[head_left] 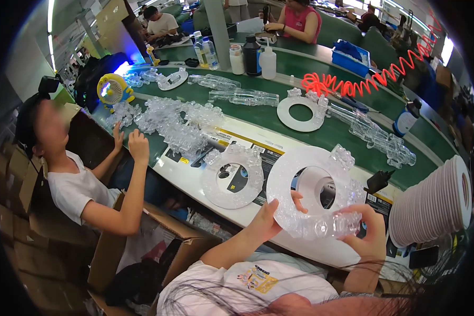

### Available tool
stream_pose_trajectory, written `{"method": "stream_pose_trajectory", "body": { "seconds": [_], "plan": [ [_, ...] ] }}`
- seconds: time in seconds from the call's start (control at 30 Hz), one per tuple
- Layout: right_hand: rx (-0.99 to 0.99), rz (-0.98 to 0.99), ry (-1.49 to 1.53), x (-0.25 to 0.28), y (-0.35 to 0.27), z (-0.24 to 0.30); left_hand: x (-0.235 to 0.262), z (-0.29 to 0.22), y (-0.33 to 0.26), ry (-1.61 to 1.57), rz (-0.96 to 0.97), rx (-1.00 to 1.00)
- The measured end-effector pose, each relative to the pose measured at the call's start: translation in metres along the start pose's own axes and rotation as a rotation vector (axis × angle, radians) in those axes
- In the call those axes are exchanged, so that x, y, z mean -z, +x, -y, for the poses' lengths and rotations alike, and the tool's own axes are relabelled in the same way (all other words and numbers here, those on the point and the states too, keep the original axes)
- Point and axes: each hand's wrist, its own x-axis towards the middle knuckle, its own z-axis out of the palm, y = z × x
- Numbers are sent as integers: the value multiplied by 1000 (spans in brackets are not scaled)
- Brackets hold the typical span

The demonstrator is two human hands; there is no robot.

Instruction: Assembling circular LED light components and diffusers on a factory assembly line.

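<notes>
Between my hands is a white speckled flat ring (282, 176) with clear plastic figures along its edge, raised and tilted above the bench. My left hand (271, 218) grips the ring's left lower rim, with some fingers reaching behind it and through the hole. My right hand (371, 231) closes on the clear plastic figure (326, 225) at the ring's lower right. Behind the held ring stands a white roll (312, 184), partly covered. A second ring with clear figures (210, 184) lies flat just left of my hands.
A large spool of white cord (426, 205) stands at right. Farther off lie a third ring (287, 118), clear figures (174, 124), several bottles (253, 55) and a red coiled hose (363, 87). A co-worker (79, 184) sits at left beside a cardboard box (195, 245).
</notes>
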Motion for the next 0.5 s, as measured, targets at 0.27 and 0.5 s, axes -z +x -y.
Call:
{"method": "stream_pose_trajectory", "body": {
  "seconds": [0.27, 0.5],
  "plan": [
    [9, -68, -16, -11, -8, 5, -5, -16, -1, 167, 35, -2],
    [-9, -170, 48, -12, -15, -9, 25, -3, -13, 265, -132, -140]
  ]
}}
